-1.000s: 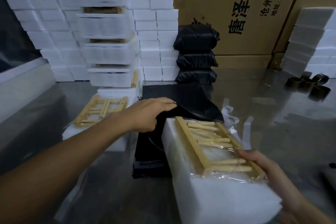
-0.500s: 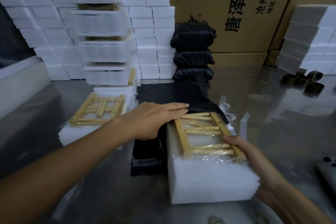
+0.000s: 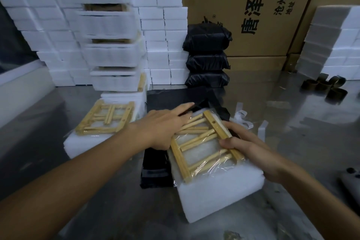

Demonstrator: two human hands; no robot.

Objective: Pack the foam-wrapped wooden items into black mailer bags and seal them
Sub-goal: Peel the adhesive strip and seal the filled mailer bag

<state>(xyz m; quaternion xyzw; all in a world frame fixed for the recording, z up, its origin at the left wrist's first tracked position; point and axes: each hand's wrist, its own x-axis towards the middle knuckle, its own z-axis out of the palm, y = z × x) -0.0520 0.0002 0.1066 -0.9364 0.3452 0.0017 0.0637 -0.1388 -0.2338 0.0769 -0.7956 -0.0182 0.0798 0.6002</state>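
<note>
— What sits at the centre of the frame?

— A foam-wrapped wooden item (image 3: 206,154): a pale wooden rack under clear film, lying on a thick white foam block. It rests between the two hands, its far end at the mouth of a black mailer bag (image 3: 175,99) lying flat on the steel table (image 3: 282,115).

— And the hands?

— The right hand (image 3: 251,148) grips the rack's right rail, thumb on top and fingers curled around the edge. The left hand (image 3: 165,124) lies across the rack's far left corner with straight fingers, fingertips reaching the bag's opening; whether they pinch the bag's lip cannot be told.

— What lies around them?

— Just left of the left hand, a second wrapped rack (image 3: 105,119) on foam. Beyond it, a leaning stack of wrapped items (image 3: 111,50) against a wall of white foam blocks (image 3: 163,31). Past the hands, three filled black bags (image 3: 207,58) stacked before a printed cardboard carton (image 3: 253,6). Right of the right hand, white peeled strips (image 3: 241,117) on the table; farther right, empty tape cores (image 3: 323,85) and another foam pile (image 3: 335,43).
</note>
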